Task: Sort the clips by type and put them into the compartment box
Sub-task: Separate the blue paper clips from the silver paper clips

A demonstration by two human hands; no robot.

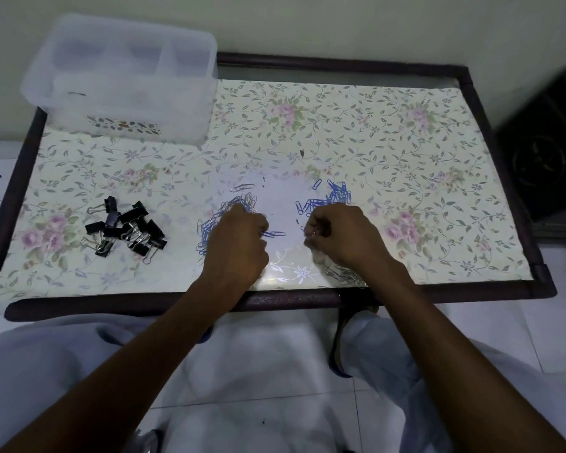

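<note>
Fingers curled, both hands on paper clips

1. It looks like a room in a home, not a workshop or an office
2. A low table with a dark frame stands on a pale tiled floor, and the person sits at it with knees under its near edge
3. A flowered plastic cover lies over the tabletop
4. A plain light wall rises just behind, and a dark speaker-like box stands at the right
</note>
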